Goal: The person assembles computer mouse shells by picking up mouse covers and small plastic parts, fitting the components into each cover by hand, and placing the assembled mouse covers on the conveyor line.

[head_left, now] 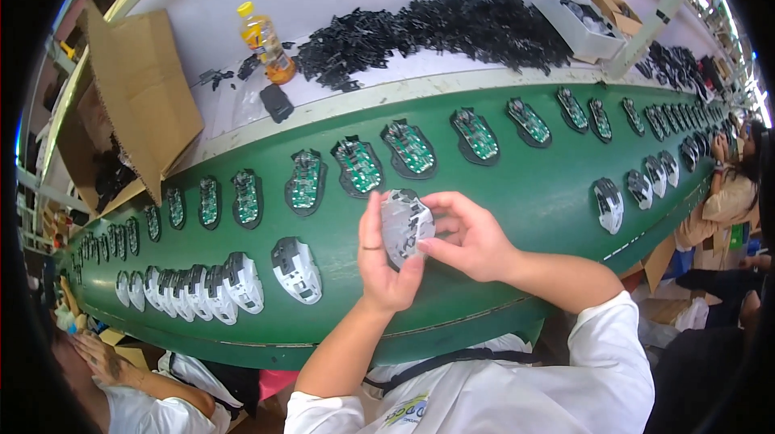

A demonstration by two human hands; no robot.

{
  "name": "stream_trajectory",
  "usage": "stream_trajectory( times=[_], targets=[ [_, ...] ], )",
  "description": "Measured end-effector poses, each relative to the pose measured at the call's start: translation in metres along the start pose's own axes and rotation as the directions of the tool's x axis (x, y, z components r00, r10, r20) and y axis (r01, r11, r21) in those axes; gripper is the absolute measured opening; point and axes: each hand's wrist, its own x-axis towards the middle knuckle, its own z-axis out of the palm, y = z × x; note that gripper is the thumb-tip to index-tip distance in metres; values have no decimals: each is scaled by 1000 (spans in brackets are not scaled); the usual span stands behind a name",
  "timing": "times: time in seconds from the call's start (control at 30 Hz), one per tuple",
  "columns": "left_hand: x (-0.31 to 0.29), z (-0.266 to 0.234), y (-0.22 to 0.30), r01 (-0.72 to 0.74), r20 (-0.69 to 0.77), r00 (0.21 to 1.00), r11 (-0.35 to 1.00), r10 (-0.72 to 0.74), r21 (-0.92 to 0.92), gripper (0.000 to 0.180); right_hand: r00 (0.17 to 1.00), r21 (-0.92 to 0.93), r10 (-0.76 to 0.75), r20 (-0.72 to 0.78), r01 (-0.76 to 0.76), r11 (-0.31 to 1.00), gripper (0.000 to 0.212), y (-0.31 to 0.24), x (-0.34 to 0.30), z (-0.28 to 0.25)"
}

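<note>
Above the near half of the green conveyor belt (517,216), I hold a grey and black computer mouse shell (401,226) in both hands. Its hollow inner side appears to face up. My left hand (386,268) is closed round its left edge, a ring on one finger. My right hand (476,244) grips the right edge, its thumb pressed near the lower end. Just beyond my fingers lies a mouse base with a green circuit board (358,166), one of a long row. A white and black mouse shell (296,270) rests left of my hands.
More white and black shells (244,282) overlap at the left; others (609,206) lie at the right. Behind the belt, a shelf bears a heap of black plastic parts (436,26), a yellow-capped bottle (266,42), a cardboard box (141,87) and a grey bin (577,22). Other people sit at both sides.
</note>
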Motion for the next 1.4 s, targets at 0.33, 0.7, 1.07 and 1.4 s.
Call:
stream_trajectory(
  times=[0.33, 0.7, 1.07, 1.4],
  targets=[
    [2, 10, -14, 243, -132, 963, 969, -236, 42, 84, 973, -825, -223, -54, 82, 559, 27, 2, 247, -47],
    [4, 12, -9, 277, -100, 957, 959, -271, 57, 85, 987, -996, -151, -50, -60, -68, 44, 37, 314, -52],
    [3, 9, -28, 263, -95, 941, 879, -325, -398, 75, 968, -153, -93, -233, 58, 986, 20, -12, 115, -28],
    [-9, 11, -30, 223, 112, 974, 902, -195, -369, 42, 977, -63, -66, -204, 54, 997, 13, -8, -8, -14]
  ],
)
